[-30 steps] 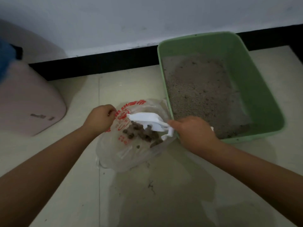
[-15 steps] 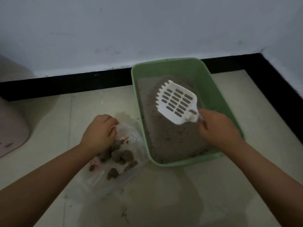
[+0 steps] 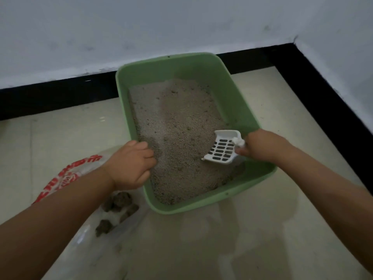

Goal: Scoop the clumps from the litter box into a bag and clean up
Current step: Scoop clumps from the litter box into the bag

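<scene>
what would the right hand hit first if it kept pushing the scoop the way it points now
Probably the litter: the right hand aims the white scoop leftward and down into the green litter box. The box's left wall would come later; depth is unclear.

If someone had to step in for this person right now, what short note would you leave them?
Right hand: grips the white scoop, which is tilted with its front edge down in the litter near the green litter box's right wall.
Left hand: curled over the box's left rim, apparently steadying it; the exact grip is hidden.
Plastic bag: on the floor left of the box, partly under the left arm, with several dark clumps already in it.
Done: some clumps bagged.
Left: sift the remaining litter, tip any clumps into the bag, close the bag and tidy up.
</scene>
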`<action>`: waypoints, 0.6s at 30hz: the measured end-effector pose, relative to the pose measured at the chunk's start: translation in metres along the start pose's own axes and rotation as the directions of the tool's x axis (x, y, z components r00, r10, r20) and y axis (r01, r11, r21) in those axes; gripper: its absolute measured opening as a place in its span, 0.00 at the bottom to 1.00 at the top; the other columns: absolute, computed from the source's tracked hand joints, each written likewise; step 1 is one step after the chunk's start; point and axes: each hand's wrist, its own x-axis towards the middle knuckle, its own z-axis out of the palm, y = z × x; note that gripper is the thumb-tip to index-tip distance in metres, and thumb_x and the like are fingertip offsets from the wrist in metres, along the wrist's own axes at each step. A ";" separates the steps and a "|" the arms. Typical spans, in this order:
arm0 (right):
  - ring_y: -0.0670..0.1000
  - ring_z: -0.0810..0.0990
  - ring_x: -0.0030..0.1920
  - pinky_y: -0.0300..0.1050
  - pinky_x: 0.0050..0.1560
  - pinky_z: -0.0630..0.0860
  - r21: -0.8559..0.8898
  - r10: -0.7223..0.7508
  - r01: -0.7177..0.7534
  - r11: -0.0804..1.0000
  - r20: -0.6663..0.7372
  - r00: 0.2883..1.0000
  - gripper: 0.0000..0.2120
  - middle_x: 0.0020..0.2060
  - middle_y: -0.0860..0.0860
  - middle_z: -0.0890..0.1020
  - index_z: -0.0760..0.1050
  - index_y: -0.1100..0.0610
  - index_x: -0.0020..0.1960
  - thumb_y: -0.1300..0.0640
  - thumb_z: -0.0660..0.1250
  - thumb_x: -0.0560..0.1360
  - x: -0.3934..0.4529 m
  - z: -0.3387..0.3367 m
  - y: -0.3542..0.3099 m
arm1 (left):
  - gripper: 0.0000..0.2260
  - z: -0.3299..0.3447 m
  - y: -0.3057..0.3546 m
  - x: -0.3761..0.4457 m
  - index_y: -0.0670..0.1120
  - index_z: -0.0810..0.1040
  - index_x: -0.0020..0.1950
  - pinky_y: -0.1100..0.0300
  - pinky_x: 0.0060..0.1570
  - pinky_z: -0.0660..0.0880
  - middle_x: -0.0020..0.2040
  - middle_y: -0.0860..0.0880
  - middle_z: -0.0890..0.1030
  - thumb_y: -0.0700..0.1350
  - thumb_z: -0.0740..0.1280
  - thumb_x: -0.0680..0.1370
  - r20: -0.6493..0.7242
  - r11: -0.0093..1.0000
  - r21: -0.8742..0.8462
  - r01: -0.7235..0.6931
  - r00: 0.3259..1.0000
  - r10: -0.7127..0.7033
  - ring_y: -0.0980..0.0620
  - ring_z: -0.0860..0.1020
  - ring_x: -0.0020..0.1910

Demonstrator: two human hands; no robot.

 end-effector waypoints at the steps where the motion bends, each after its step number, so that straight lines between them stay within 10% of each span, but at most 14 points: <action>1: 0.47 0.67 0.27 0.41 0.30 0.64 -0.006 -0.027 0.027 1.000 -0.002 1.000 0.22 0.26 0.50 0.69 0.64 0.54 0.28 0.45 0.58 0.78 0.005 0.000 0.001 | 0.12 0.001 -0.001 0.003 0.44 0.74 0.27 0.57 0.35 0.56 0.26 0.47 0.74 0.48 0.55 0.65 0.000 1.000 0.001 -0.019 1.000 0.019 0.50 0.61 0.35; 12: 0.45 0.61 0.26 0.43 0.28 0.59 0.159 -0.289 0.297 0.942 -0.070 0.955 0.22 0.26 0.48 0.64 0.57 0.51 0.28 0.46 0.57 0.78 0.045 0.034 -0.069 | 0.13 0.014 -0.004 0.005 0.42 0.73 0.27 0.57 0.35 0.56 0.27 0.45 0.72 0.47 0.55 0.66 -0.091 0.996 -0.067 -0.067 0.994 0.060 0.49 0.61 0.34; 18: 0.50 0.70 0.39 0.41 0.39 0.62 0.355 -0.292 0.341 0.870 -0.186 0.938 0.13 0.42 0.57 0.80 0.71 0.55 0.41 0.48 0.59 0.78 0.061 0.045 -0.090 | 0.13 0.014 -0.004 0.005 0.42 0.73 0.27 0.58 0.35 0.56 0.27 0.45 0.72 0.46 0.55 0.67 -0.109 0.995 -0.069 -0.074 0.992 0.066 0.48 0.62 0.34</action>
